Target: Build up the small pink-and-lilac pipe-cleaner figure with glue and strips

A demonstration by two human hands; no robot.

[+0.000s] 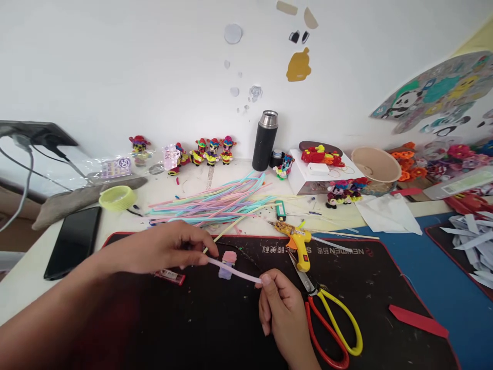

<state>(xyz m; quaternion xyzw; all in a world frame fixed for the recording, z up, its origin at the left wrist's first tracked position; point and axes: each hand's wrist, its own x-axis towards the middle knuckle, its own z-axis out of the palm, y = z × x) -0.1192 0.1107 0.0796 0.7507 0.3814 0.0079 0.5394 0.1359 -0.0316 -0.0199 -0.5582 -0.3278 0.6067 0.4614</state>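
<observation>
A short pale lilac pipe cleaner is stretched between my two hands above the black mat. Its left end is pinched by my left hand, between thumb and fingers. The thumb and forefinger of my right hand grip the other end. Behind the strip, on the mat, lies a small fuzzy piece, pink at the top and lilac at the bottom. Right of my right hand are scissors with one red and one yellow handle, and a yellow glue gun.
Pastel pipe cleaners are heaped behind the mat. A black flask and several small figures stand near the wall. At the left lie a phone and a yellow-green roll; a red strip is at the right.
</observation>
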